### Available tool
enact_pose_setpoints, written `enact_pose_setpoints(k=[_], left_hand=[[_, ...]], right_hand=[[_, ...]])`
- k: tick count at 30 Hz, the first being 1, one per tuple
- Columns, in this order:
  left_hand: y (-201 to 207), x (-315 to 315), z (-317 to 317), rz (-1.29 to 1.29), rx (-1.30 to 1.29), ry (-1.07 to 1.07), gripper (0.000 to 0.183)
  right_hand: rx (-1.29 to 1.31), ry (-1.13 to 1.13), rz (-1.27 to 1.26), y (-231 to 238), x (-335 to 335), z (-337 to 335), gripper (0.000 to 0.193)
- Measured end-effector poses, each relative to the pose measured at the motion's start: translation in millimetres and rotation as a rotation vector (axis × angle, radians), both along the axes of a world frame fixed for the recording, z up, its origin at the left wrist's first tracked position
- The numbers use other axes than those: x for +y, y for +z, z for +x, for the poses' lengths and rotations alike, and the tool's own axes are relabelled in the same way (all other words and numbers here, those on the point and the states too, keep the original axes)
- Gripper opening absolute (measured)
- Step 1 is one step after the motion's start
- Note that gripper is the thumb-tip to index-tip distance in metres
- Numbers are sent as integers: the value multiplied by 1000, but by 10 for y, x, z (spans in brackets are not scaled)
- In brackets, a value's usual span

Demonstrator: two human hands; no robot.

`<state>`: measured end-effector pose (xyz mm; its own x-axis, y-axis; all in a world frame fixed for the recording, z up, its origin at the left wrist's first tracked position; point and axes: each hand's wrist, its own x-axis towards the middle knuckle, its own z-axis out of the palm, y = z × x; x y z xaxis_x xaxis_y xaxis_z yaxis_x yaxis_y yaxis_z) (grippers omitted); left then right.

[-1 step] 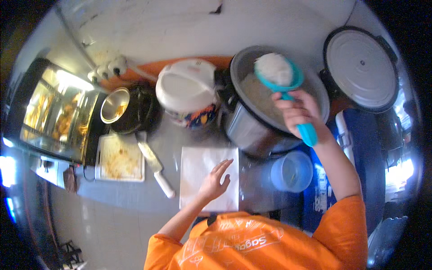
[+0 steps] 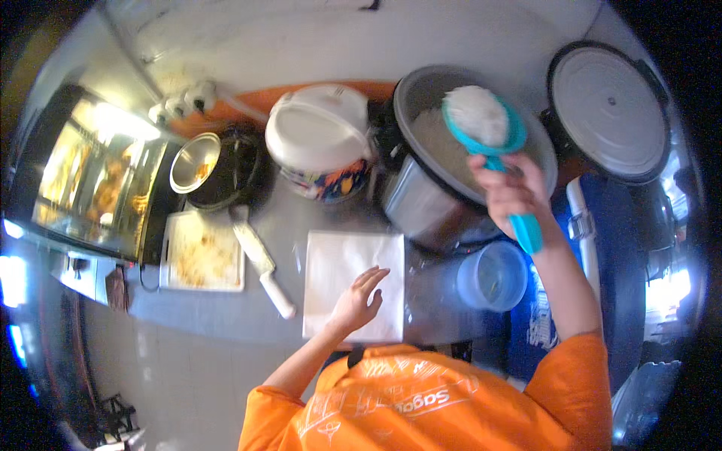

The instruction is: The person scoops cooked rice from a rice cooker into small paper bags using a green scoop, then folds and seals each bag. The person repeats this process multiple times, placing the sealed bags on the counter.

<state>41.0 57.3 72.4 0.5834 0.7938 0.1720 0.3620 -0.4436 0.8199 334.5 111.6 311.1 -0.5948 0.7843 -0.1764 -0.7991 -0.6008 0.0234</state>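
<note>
My right hand (image 2: 514,192) is wrapped round the handle of a teal rice scoop (image 2: 514,131). A heap of white rice (image 2: 477,114) fills the scoop's bowl, held above a large round rice cooker (image 2: 429,207). More rice (image 2: 436,143) shows inside the cooker. Over a square sheet of white paper (image 2: 323,255) on the counter, my left hand (image 2: 358,301) hovers or rests with its fingers stretched out and holds nothing. I cannot tell whether it touches the sheet.
Right of the paper stands a translucent blue tub (image 2: 470,282). To the left are a knife (image 2: 274,293), a stained white cutting board (image 2: 177,248), a metal bowl (image 2: 184,177) and a lit food display case (image 2: 71,173). A lidded white container (image 2: 316,124) and a round lid (image 2: 602,90) stand behind.
My right hand and the loaded scoop have shifted slightly right over the cooker. The counter sits a little higher in the picture. My left hand keeps its pose.
</note>
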Motion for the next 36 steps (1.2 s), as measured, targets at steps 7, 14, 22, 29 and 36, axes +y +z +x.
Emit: enact_pose_setpoints(k=[7,14,22,29,36], left_hand=[[-757,-1003,-823,163,385,-216,63],[-871,-1137,-827,162,502,-218,71],[-884,-954,-1061,191,368,-179,56],[-983,-703,-1527,264,220,-107,52],[-1037,-612,-1507,108,89,-150,39]], right_hand=[[-150,13,46,-1608,-1152,-999,54],[-2563,-60,484,-3282,-1097,-2431,75],[-2195,-380,262,-3501,-1078,-1868,78],[-2702,-275,62,-3482,-1973,-724,55],[-2631,-429,859,-2852,-2088,-1584,41]])
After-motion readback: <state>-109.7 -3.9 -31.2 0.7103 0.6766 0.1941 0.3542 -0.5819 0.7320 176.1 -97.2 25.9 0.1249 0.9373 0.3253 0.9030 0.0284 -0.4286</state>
